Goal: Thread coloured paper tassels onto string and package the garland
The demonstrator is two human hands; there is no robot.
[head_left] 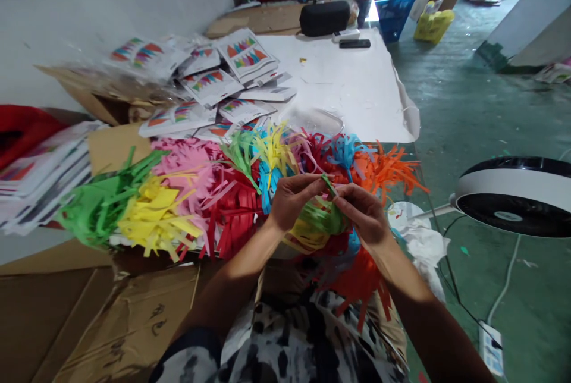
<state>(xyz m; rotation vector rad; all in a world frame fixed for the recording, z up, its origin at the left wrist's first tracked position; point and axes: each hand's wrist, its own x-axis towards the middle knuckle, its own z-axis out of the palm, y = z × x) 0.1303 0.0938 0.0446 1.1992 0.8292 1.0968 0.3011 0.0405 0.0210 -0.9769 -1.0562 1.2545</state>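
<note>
Green tassel, paper-like by its look, hangs at the centre of the scene, just in front of the person's torso. Its twisted top is pinched at ten o'clock by the left hand and at two by the right hand, thumbs and fingertips pressed together on each side. I judge it feather-light and soft, likely to crease or tear — so the tight twist is the place to hold, not the loose strands.

Around it lie more fringes: a yellow bunch and red strips towards nine, an orange bunch at two. Packets at ten to eleven carry printed pictures of coloured tassels; their small lettering is beyond reading from here. Cardboard at eight bears dark handwritten marks — I can't make them out. The fan at three has an unreadable badge.
</note>
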